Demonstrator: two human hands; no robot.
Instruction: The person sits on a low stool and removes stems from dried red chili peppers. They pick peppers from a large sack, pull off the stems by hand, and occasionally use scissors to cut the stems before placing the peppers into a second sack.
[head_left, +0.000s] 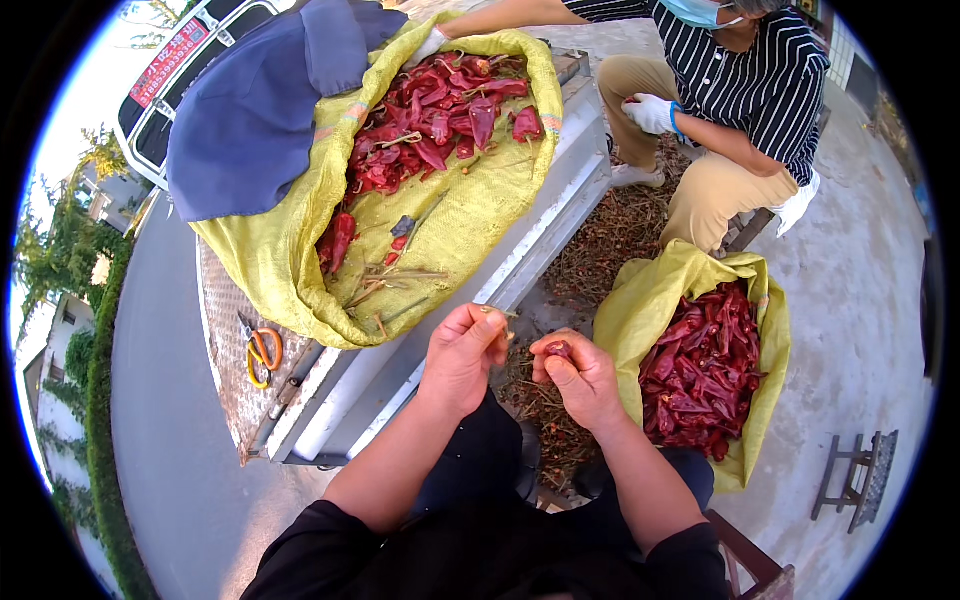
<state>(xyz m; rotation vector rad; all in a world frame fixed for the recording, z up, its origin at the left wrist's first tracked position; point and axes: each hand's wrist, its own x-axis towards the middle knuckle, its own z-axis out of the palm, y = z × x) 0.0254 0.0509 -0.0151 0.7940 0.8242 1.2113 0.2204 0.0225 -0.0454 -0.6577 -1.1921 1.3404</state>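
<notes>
My left hand pinches a dried pepper stem between thumb and fingers. Just to its right, my right hand is closed around a dark red dried pepper, mostly hidden by the fingers. Beyond my hands, a yellow woven sack lies open on a metal truck bed, with dried red peppers heaped at its far side and loose stems at its near end. A second yellow woven sack, full of dried red peppers, stands to the right of my right hand.
Orange-handled pruning shears lie on the metal bed at left. A masked co-worker in white gloves sits opposite, one arm reaching into the large sack. Stems litter the ground. A dark blue cloth covers part of the sack; a small stool stands right.
</notes>
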